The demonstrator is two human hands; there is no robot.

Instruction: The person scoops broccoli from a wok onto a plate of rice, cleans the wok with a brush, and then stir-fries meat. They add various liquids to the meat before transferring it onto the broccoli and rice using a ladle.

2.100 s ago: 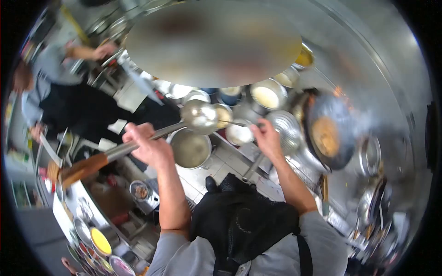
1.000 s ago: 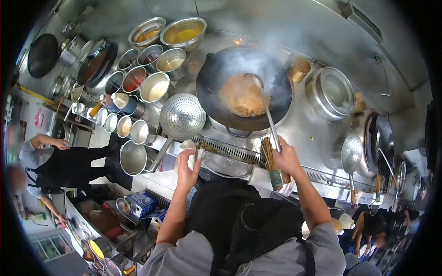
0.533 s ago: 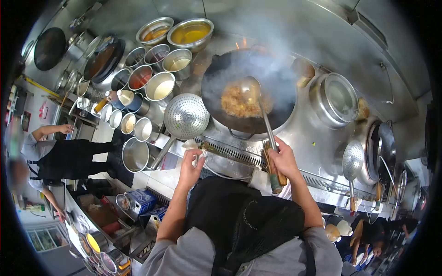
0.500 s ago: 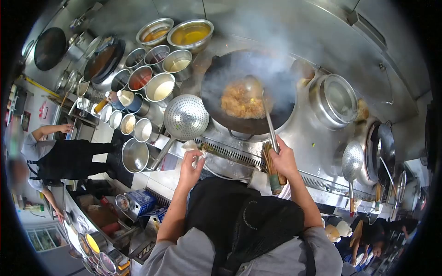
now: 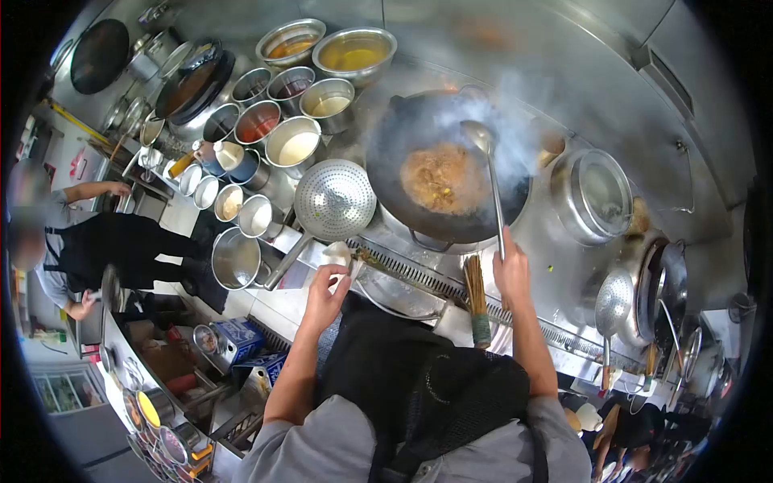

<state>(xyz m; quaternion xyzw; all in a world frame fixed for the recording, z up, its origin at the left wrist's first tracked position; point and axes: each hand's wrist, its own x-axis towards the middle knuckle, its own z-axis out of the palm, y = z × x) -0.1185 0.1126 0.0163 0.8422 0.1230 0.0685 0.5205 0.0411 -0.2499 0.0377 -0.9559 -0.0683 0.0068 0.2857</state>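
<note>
1. The right hand (image 5: pixel 512 270) is closed around the handle of the ladle (image 5: pixel 481 137). It now sits farther from the bamboo brush (image 5: pixel 477 302), which it overlapped half a second ago.
2. The ladle's bowl, which was over the food (image 5: pixel 443 179) before, is now above it, toward the far side of the wok (image 5: pixel 388 161).
3. The food still lies in the wok, a browned mass with yellow bits near its lower edge. Smoke (image 5: pixel 515 109) continues to rise around it.
4. The left hand (image 5: pixel 324 296) stays half open, fingers curled, just beside a white item (image 5: pixel 337 251) at the edge of the desk (image 5: pixel 555 278); whether they touch, I cannot tell.
5. The perforated strainer (image 5: pixel 335 199) remains left of the wok, near the steel pot (image 5: pixel 236 259).
6. The co-worker's lower hand (image 5: pixel 81 306) has shifted and is now near an upright round pan (image 5: pixel 111 290).
</note>
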